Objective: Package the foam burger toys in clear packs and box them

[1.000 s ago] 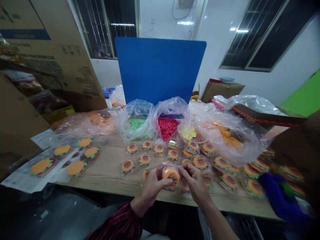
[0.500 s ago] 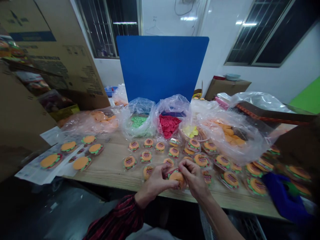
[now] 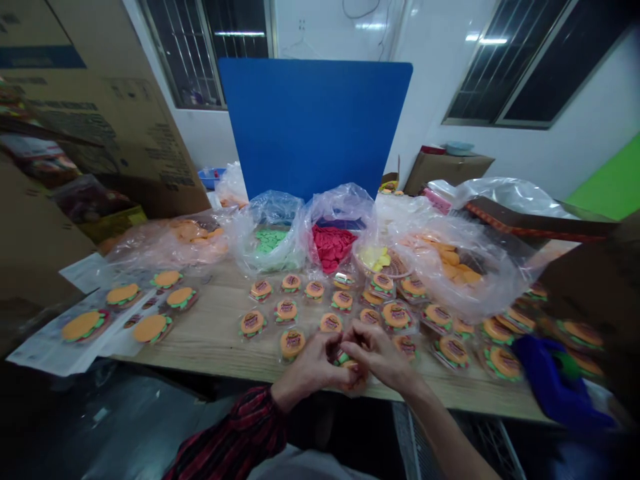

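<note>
At the table's front edge my left hand (image 3: 311, 365) is closed round the side of a small toy burger in a clear plastic pack (image 3: 356, 381). My right hand (image 3: 384, 355) has its fingers bent over the same pack from the other side. Between the hands a bit of green and orange shows; my fingers hide most of the rest. Just behind stand several more packed toy burgers (image 3: 286, 311) with printed labels on their orange tops. To the right, others (image 3: 451, 349) lie crowded together, some overlapping.
Behind the burgers are plastic bags of green pieces (image 3: 271, 241), red pieces (image 3: 333, 247) and orange pieces (image 3: 453, 263), with yellow pieces (image 3: 383, 259) in a basket. A blue tape dispenser (image 3: 543, 383) stands at right. Unlabelled burgers (image 3: 151, 328) lie on paper at left. A blue board (image 3: 317, 127) rises behind.
My right hand has come down over the burger pack, its fingers now bent onto it instead of pinching at its upper edge. The view has shifted slightly.
</note>
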Demonstrator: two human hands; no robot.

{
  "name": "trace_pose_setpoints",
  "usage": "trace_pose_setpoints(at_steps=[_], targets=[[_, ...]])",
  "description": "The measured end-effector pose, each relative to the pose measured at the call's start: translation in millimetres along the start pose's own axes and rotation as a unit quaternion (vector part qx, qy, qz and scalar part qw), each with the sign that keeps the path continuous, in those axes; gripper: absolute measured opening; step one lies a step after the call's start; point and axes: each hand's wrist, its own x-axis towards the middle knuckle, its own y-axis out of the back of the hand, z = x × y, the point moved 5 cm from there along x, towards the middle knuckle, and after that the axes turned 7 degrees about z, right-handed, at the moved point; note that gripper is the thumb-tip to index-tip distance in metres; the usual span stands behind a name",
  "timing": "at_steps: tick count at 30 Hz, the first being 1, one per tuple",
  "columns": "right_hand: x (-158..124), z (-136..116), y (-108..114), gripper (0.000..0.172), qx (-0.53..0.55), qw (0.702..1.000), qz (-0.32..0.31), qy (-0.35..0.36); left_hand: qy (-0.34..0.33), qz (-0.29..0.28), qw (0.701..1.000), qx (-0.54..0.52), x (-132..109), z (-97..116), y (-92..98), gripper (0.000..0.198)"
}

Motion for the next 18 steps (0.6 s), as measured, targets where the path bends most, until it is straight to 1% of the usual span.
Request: trace_pose_setpoints(at_steps=[1,2,4,6,7,8,9,11,12,14,16,17,18], targets=[[-0.6,3.6,-1.3,0.016,0.013,1.000,0.019,-0.007,0.002,0.012,1.000,0.010,1.1,-1.3,1.4,0.029],[-1.3,8.3,-1.5,0.017,0.035,0.998,0.053,-0.015,0.004,0.033,0.999,0.019,2.1,-2.5,3.4,0.029],[-4.1,19.7,0.2,0.020,0.107,0.983,0.144,-0.032,0.009,0.078,0.997,0.026,3.0,-3.8,6.6,0.033],[-7.7,31.1,3.0,0.024,0.196,0.953,0.226,-0.053,0.014,0.089,0.996,-0.008,2.4,-4.2,4.9,0.040],[-8.9,35.2,4.1,0.026,0.229,0.939,0.249,-0.062,0.012,0.087,0.996,-0.035,1.7,-3.9,3.0,0.042],[-9.1,37.3,5.3,0.026,0.247,0.932,0.255,-0.069,0.009,0.083,0.995,-0.058,0.9,-3.5,1.1,0.041],[-8.5,37.0,7.0,0.026,0.245,0.934,0.250,-0.069,0.006,0.079,0.994,-0.073,0.1,-3.2,-0.2,0.040],[-5.4,29.8,10.9,0.024,0.186,0.959,0.205,-0.055,0.007,0.080,0.995,-0.061,-1.0,-3.1,-0.5,0.035],[-3.4,24.1,12.0,0.021,0.141,0.975,0.168,-0.046,0.010,0.072,0.997,-0.039,-1.1,-2.9,-0.8,0.033],[-0.1,11.5,10.6,0.012,0.050,0.996,0.075,-0.025,0.013,0.031,0.999,0.008,-0.6,-1.0,-3.4,0.030],[1.4,0.7,5.9,0.006,-0.004,1.000,-0.005,0.001,0.000,-0.011,0.999,0.032,0.1,3.6,-6.5,0.029],[1.6,-2.8,3.3,0.005,-0.015,0.999,-0.027,0.013,-0.008,-0.026,0.999,0.036,0.4,6.0,-7.5,0.030],[1.6,-4.4,1.1,0.005,-0.018,0.999,-0.035,0.021,-0.013,-0.031,0.999,0.039,0.8,7.7,-7.7,0.031]])
